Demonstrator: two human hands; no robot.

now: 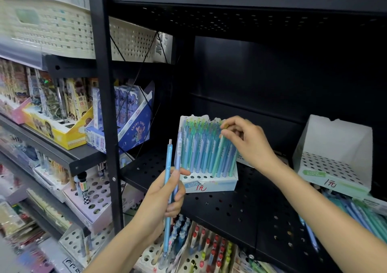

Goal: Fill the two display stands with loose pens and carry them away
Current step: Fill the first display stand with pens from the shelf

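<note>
So this is all happening in a stationery shop aisle, on a black perforated metal shelf (230, 208) inside a black rack, with more shelves of boxed pens and cream baskets (52, 28) sitting off to the left. There are two display stands on the shelf: the blue stand (211, 183) in the middle is holding rows of blue and green pens, with its front row of holes showing open, and the green stand (333, 168) at the right is sitting with bare holes, well apart from the first. The left hand (165, 197) is gripping two blue pens (167, 174) upright just in front of the blue stand. The right hand (249, 141) is pinching the top of a pen (225, 145) standing at the stand's right end. A heap of loose pens (360, 214) is lying at the shelf's right edge, too many and too blurry to count.
</note>
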